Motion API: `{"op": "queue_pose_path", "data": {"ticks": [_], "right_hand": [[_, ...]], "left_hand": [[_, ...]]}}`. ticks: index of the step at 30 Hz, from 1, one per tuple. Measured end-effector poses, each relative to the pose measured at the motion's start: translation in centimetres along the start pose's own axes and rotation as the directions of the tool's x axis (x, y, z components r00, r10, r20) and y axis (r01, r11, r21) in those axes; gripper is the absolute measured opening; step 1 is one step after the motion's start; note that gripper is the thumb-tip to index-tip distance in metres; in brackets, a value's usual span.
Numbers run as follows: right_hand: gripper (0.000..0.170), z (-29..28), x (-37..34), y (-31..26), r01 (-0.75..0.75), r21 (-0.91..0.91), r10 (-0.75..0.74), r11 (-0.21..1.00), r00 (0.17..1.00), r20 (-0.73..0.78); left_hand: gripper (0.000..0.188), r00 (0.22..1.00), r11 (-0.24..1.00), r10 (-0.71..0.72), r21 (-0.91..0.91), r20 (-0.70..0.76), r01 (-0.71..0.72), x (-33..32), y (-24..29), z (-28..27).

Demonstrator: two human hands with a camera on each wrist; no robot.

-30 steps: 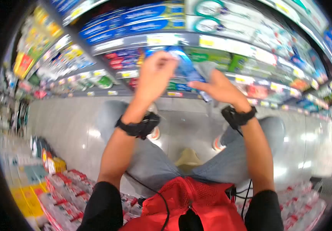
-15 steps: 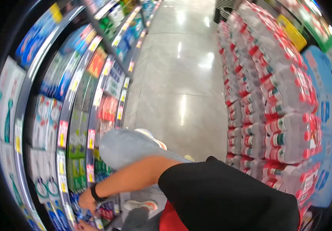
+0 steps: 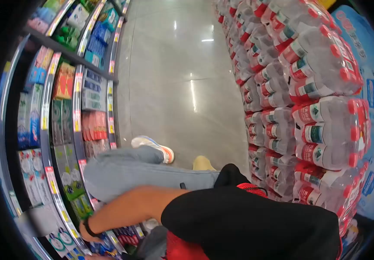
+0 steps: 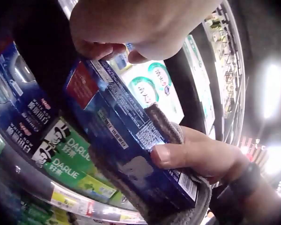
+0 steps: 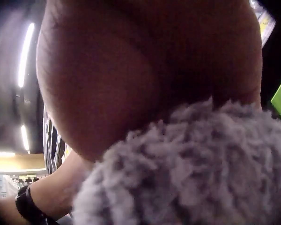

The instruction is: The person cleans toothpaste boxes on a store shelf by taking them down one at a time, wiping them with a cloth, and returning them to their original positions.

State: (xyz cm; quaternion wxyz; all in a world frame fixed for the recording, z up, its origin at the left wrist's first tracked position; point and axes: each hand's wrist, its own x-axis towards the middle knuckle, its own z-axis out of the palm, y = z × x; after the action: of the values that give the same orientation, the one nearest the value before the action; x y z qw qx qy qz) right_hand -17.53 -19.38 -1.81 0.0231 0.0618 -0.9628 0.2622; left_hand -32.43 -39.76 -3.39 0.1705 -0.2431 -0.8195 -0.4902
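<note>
A dark blue toothpaste box (image 4: 117,122) with a red corner panel stands tilted in the left wrist view. My left hand (image 4: 131,28) grips its upper end, fingertips curled at the edge. Lower down, my right hand (image 4: 201,152) holds the box through a grey fluffy cloth (image 4: 203,199), thumb across the printed side. The right wrist view is mostly filled by the right hand (image 5: 145,75) and the cloth (image 5: 187,173). At lower left in the head view, the right hand (image 3: 85,232) is by the shelves; the left hand is mostly cut off there.
Green Darlie boxes (image 4: 68,159) and blue toothpaste boxes (image 4: 21,89) line the shelf behind the held box. Shelves with a price-tag rail (image 3: 48,143) run along the left. Packs of bottles (image 3: 321,130) are stacked on the right, across the tiled floor (image 3: 178,95).
The head view has swung from facing the shelves to looking along the aisle, then shifted further toward the bottle packs. Both hands now sit at its lower left, still near the shelves.
</note>
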Motion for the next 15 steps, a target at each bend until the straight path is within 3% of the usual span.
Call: {"op": "queue_pose_path", "data": {"ticks": [2,3,4,5,6,7,8,9,10,11,12,13,14,15], "right_hand": [[0.061,-0.9,-1.3,0.4,0.050,0.003,-0.049,0.999,0.998,-0.047],[0.063,-1.3,-2.6,0.8,0.049,-0.001,-0.049,0.999,0.997,-0.051],[0.066,-1.5,-3.1,1.7,0.115,0.010,-0.115,0.993,0.993,-0.023],[0.068,-1.3,-3.6,2.2,0.074,0.016,-0.074,0.997,0.997,0.008],[0.068,-1.5,-5.6,2.6,0.101,0.015,-0.099,0.995,0.992,-0.081],[0.066,-1.5,-7.7,2.6,0.114,-0.012,-0.114,0.993,0.978,-0.175],[0.068,-2.0,-9.1,3.3,0.151,0.013,-0.148,0.988,0.981,-0.123],[0.067,-2.2,-11.0,3.1,0.120,0.037,-0.112,0.992,0.980,-0.163],[0.062,-1.4,-10.8,4.1,0.186,0.099,-0.170,0.978,0.973,-0.156],[0.058,-0.7,-10.9,4.4,0.075,0.128,-0.059,0.989,0.991,-0.124],[0.061,-0.1,-10.8,5.1,0.105,0.232,-0.088,0.967,0.993,-0.081],[0.061,-2.3,-13.8,2.9,0.006,0.195,0.004,0.981,0.999,-0.052],[0.063,-0.3,-12.3,4.3,0.080,0.274,-0.044,0.958,0.990,-0.136],[0.065,0.3,-12.9,4.2,0.104,0.257,-0.049,0.961,0.976,-0.211]], "left_hand": [[0.042,0.996,0.988,-0.087,-0.125,0.027,0.089,1.6,0.5,-0.9],[0.035,1.000,0.965,0.028,-0.260,0.013,-0.023,1.0,0.2,-1.3],[0.034,1.000,0.961,-0.028,-0.275,0.009,0.029,0.3,2.1,-1.9],[0.035,1.000,0.961,-0.012,-0.277,0.003,0.012,-2.5,5.7,-2.4],[0.019,1.000,0.929,0.008,-0.371,0.007,-0.005,-4.3,8.1,-3.0],[0.016,0.996,0.923,0.058,-0.383,0.070,-0.027,-3.5,5.9,-4.9],[0.013,0.991,0.889,0.095,-0.456,0.093,-0.042,-5.8,8.3,-5.2],[0.011,0.998,0.902,0.055,-0.430,0.024,-0.039,-9.3,12.6,-5.3],[0.007,0.989,0.865,-0.041,-0.491,0.141,0.106,-10.0,12.9,-6.9],[0.005,0.988,0.912,-0.018,-0.403,0.150,0.078,-12.1,14.6,-7.6],[0.004,0.969,0.914,0.045,-0.401,0.241,0.058,-13.1,15.0,-8.6],[0.004,0.975,0.939,0.053,-0.343,0.214,0.024,-14.8,16.5,-8.9],[0.009,0.941,0.936,0.145,-0.350,0.306,-0.031,-15.5,17.5,-9.3],[0.007,0.922,0.946,0.130,-0.325,0.366,-0.005,-16.3,17.5,-10.0]]}}
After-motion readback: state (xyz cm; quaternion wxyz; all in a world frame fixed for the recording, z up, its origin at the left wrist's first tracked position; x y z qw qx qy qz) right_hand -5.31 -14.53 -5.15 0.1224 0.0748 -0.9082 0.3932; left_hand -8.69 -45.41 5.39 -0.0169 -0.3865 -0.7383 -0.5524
